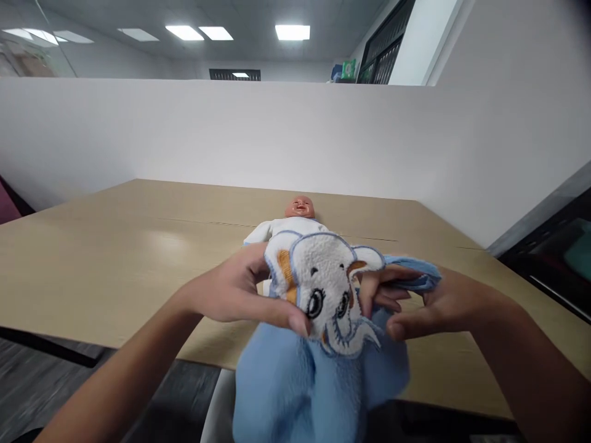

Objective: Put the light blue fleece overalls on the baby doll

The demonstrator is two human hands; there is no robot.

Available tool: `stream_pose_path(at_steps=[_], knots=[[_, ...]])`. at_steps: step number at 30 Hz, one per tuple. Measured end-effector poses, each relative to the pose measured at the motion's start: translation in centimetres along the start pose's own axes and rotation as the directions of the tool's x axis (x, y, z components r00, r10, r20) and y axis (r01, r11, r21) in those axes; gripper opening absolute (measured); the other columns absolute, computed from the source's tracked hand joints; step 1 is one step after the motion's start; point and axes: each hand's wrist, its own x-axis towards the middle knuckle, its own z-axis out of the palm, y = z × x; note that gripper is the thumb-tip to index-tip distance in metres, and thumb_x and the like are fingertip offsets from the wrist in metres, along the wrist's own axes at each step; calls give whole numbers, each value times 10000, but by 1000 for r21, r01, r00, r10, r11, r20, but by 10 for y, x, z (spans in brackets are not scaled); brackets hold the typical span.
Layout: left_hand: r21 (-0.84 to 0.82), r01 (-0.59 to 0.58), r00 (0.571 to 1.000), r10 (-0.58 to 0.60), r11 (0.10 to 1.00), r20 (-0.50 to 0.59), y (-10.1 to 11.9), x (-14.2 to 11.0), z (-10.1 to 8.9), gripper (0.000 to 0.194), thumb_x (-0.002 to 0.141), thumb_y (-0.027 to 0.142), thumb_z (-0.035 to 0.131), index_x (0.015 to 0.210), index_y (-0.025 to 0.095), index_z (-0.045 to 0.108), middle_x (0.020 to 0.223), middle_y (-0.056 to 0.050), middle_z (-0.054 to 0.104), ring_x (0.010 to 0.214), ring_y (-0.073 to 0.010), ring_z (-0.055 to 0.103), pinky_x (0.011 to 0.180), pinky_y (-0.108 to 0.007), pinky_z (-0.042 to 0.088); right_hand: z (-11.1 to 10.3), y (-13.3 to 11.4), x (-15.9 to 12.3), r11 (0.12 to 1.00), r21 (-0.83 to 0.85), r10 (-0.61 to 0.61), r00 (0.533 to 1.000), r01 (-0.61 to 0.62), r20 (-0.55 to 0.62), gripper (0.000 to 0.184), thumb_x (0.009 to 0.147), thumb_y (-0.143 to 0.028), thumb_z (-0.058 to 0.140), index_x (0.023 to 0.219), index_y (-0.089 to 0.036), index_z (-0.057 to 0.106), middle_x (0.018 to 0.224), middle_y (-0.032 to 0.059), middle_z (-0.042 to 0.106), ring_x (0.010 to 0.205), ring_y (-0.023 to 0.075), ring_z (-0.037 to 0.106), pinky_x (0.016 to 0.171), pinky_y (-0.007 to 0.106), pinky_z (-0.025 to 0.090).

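A white elephant-face piece with embroidered eyes, orange ear patches and blue trim is held up in front of me. Soft blue plush cloth hangs below it past the table's front edge. My left hand grips the elephant face at its left side, thumb across the front. A blue fabric strap loops around fingers of my right hand, which is partly curled beside the elephant's trunk; some of its fingers pass behind the face. Behind the cloth, a baby doll in a white top lies on the table, its lower body hidden.
The light wood table spreads out on both sides, with a white partition wall behind it. A dark object stands beyond the table's right edge. Grey flooring shows at the lower left.
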Motion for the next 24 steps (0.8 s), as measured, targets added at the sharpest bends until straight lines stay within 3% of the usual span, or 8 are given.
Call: stream_pose_path(at_steps=[4, 8, 12, 14, 16, 19, 22, 24], knots=[[43, -29, 998, 31, 999, -58, -7, 26, -17, 190, 880, 222, 908, 993, 153, 771, 934, -60, 786, 861, -172, 751, 772, -207, 620, -21, 11, 27, 990, -96, -112, 989, 103, -95, 354, 819, -502, 953, 1044, -260, 824, 955, 6, 708, 895, 195, 680, 809, 246, 570], [111, -6, 992, 20, 994, -127, -11, 49, -37, 216, 936, 293, 867, 1075, 163, 765, 978, -54, 793, 910, -175, 757, 848, -242, 624, -31, 16, 53, 989, -114, -97, 995, 95, -13, 488, 755, -444, 1002, 1161, -240, 823, 1088, 32, 770, 995, 245, 725, 882, 280, 605], [299, 36, 994, -64, 954, 87, -8, 59, -75, 316, 926, 317, 870, 1177, 162, 757, 1049, -61, 793, 1006, -208, 759, 957, -305, 626, -40, 24, 68, 978, 14, -203, 964, 209, -170, 418, 772, -432, 1005, 1108, -251, 833, 1086, 19, 782, 1019, 253, 737, 865, 279, 602], [373, 92, 977, -157, 923, 148, -12, 57, -93, 379, 896, 337, 896, 1192, 149, 751, 939, -30, 771, 853, -184, 747, 873, -292, 645, -45, 32, 73, 957, 69, -252, 925, 282, -286, 443, 811, -479, 979, 1171, -272, 826, 1163, 25, 778, 1109, 272, 733, 948, 310, 593], [352, 185, 967, -234, 917, 100, -21, 55, -104, 366, 938, 393, 854, 1182, 145, 741, 789, 18, 701, 594, -111, 640, 635, -218, 605, -48, 44, 81, 966, 91, -203, 926, 243, -317, 553, 825, -488, 967, 1305, -286, 779, 1264, 28, 763, 1201, 280, 715, 1023, 327, 575], [250, 221, 974, -224, 943, -17, -35, 56, -104, 314, 957, 415, 834, 1113, 166, 725, 675, 60, 607, 442, -58, 491, 452, -154, 476, -47, 61, 93, 993, 64, -96, 991, 102, -96, 521, 808, -395, 971, 1263, -227, 782, 1222, 34, 781, 1179, 271, 722, 1006, 307, 590], [260, 146, 989, -142, 954, -36, -38, 62, -102, 233, 936, 343, 862, 1049, 187, 731, 698, 50, 633, 602, -101, 637, 690, -184, 613, -40, 72, 99, 987, 120, -116, 988, 104, 101, 255, 848, -334, 909, 1011, -169, 804, 985, 32, 791, 1018, 245, 743, 887, 273, 624], [281, 143, 984, -168, 949, 66, -36, 63, -108, 213, 944, 340, 848, 1060, 190, 752, 789, 13, 704, 779, -151, 724, 873, -242, 643, -35, 75, 97, 972, 209, -119, 992, 109, 37, 266, 855, -333, 895, 1031, -158, 801, 970, 45, 786, 1008, 257, 748, 885, 290, 632]])
